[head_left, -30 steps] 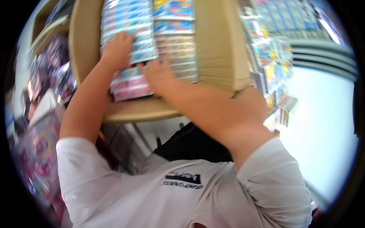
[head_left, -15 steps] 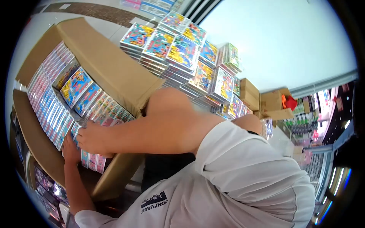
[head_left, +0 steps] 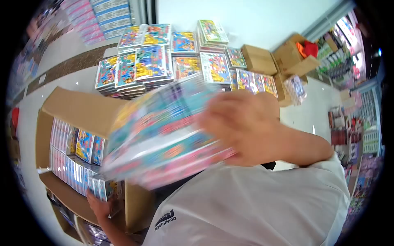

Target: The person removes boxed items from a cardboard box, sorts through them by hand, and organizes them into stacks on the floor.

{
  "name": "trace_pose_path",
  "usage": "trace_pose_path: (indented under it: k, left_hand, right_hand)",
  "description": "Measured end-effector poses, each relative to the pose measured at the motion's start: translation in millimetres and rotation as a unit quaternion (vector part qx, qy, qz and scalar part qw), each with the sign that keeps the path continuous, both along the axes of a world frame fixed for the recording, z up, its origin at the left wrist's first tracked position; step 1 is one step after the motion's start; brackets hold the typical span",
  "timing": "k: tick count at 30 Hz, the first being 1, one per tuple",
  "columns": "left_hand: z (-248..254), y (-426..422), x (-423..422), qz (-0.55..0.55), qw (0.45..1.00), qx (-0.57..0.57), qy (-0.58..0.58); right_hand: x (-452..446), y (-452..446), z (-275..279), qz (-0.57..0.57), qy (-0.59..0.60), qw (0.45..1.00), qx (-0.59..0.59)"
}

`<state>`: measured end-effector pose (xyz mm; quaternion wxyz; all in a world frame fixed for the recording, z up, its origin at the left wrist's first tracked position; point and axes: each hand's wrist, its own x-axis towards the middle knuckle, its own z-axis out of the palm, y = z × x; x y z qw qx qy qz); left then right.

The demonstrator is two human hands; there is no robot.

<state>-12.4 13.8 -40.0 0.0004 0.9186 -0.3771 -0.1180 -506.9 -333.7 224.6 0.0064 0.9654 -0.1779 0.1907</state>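
My right hand [head_left: 238,127] grips a small stack of colourful packs [head_left: 164,127] at its right end, above the near flap of a big cardboard box [head_left: 82,102]. The packs are motion-blurred, with teal and pink edges. At the lower left, my left hand [head_left: 99,205] is inside the box against the end of a row of packs [head_left: 98,188]; its fingers are partly hidden, so its grip is unclear. More packs stand in rows in the box, with yellow and blue ones [head_left: 84,145] beside them.
Stacks of colourful packs [head_left: 150,61] stand on the floor beyond the box. Cardboard boxes [head_left: 258,60] are by the white wall, one holding something red and orange [head_left: 308,49]. Pink and blue stacks [head_left: 111,18] stand at the top left; shelves [head_left: 365,123] are on the right.
My right hand has come up out of the box and moved right with a stack of packs in it. My left hand remains in the box. The view has swung towards the right.
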Motion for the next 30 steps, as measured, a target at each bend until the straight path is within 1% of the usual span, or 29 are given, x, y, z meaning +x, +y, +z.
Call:
trace_pose_path:
  k: [1,2,3,4,5,7,9,10,11,13,14,15,16,17,18,19,20,21,23,25,27,28,29,30]
  left_hand:
    - [26.8,-6.1,-9.7,-0.003,0.997,-0.075,0.006]
    - [52.3,-8.6,-15.4,-0.015,0.994,-0.106,-0.013]
    - [76.3,-10.8,-19.4,-0.028,0.99,-0.138,-0.032]
    - [99.2,-13.3,-25.7,-0.041,0.984,-0.169,-0.049]
    - [125.0,-21.3,-34.0,-0.081,0.973,-0.197,-0.092]
    - [174.2,-52.7,-65.9,-0.1,0.953,-0.197,-0.206]
    - [197.2,-90.0,-95.7,-0.148,0.919,-0.269,-0.247]
    - [203.0,-110.1,-115.4,-0.169,0.899,-0.306,-0.265]
    - [206.7,-135.7,-140.9,-0.21,0.877,-0.36,-0.239]
    - [213.6,-188.1,-200.5,-0.289,0.818,-0.461,-0.185]
    - [212.2,-208.5,-229.7,-0.317,0.814,-0.472,-0.124]
    - [208.9,-225.3,-257.3,-0.342,0.807,-0.477,-0.063]
    - [207.8,-243.4,-284.9,-0.406,0.777,-0.48,0.028]
    - [203.3,-255.4,-298.6,-0.457,0.751,-0.473,0.064]
    - [198.9,-267.5,-312.3,-0.506,0.722,-0.46,0.104]
    - [189.0,-278.5,-325.5,-0.534,0.697,-0.47,0.082]
    - [179.1,-289.4,-338.8,-0.561,0.671,-0.481,0.059]
    - [167.8,-301.9,-357.1,-0.572,0.637,-0.516,0.031]
    - [161.5,-325.7,-372.7,-0.601,0.613,-0.512,0.03]
    - [153.9,-345.7,-371.0,-0.621,0.609,-0.494,0.002]
    - [147.9,-368.5,-360.1,-0.639,0.603,-0.477,-0.022]
    - [146.3,-378.1,-351.9,-0.649,0.599,-0.468,-0.033]
    - [144.4,-384.1,-343.0,-0.651,0.607,-0.454,-0.042]
    - [142.0,-390.3,-334.8,-0.654,0.613,-0.441,-0.048]
  right_hand:
    - [-41.4,0.3,7.2,-0.053,0.011,0.999,-0.006]
    - [-79.3,4.0,9.4,-0.098,-0.01,0.995,-0.014]
    - [-117.8,17.7,9.5,-0.174,0.018,0.984,-0.027]
    - [-151.3,28.7,4.4,-0.215,0.037,0.974,-0.059]
    - [-180.7,42.6,-6.6,-0.251,0.038,0.964,-0.078]
    - [-232.9,77.1,-46.0,-0.324,0.047,0.938,-0.118]
    - [-270.3,115.4,-105.0,-0.392,-0.056,0.911,-0.118]
    - [-271.0,129.4,-113.9,-0.418,-0.054,0.903,-0.084]
    - [-278.7,138.7,-134.7,-0.409,-0.074,0.905,-0.086]
    - [-279.1,156.1,-150.8,-0.389,-0.067,0.917,-0.059]
    - [-280.0,160.1,-154.2,-0.384,-0.108,0.916,-0.047]
    - [-287.4,162.1,-146.7,-0.366,-0.109,0.924,-0.012]
    - [-298.4,158.9,-130.7,-0.347,-0.111,0.931,0.022]
    - [-308.0,154.1,-114.8,-0.327,-0.113,0.936,0.057]
    - [-314.2,143.9,-105.1,-0.326,-0.158,0.926,0.105]
    - [-323.4,131.3,-98.4,-0.319,-0.188,0.921,0.118]
    - [-329.9,127.8,-104.9,-0.39,-0.298,0.838,0.237]
    - [-323.3,112.1,-99.4,-0.426,-0.379,0.773,0.28]
    - [-350.0,91.0,-99.8,-0.472,-0.329,0.738,0.353]
    - [-381.8,75.1,-100.4,-0.46,-0.253,0.789,0.318]
    - [-397.6,58.9,-104.8,-0.423,-0.25,0.776,0.395]
    - [-399.3,52.4,-108.5,-0.391,-0.282,0.73,0.484]
    - [-401.2,47.6,-112.1,-0.356,-0.308,0.674,0.569]
    - [-402.7,41.8,-112.9,-0.376,-0.276,0.657,0.593]
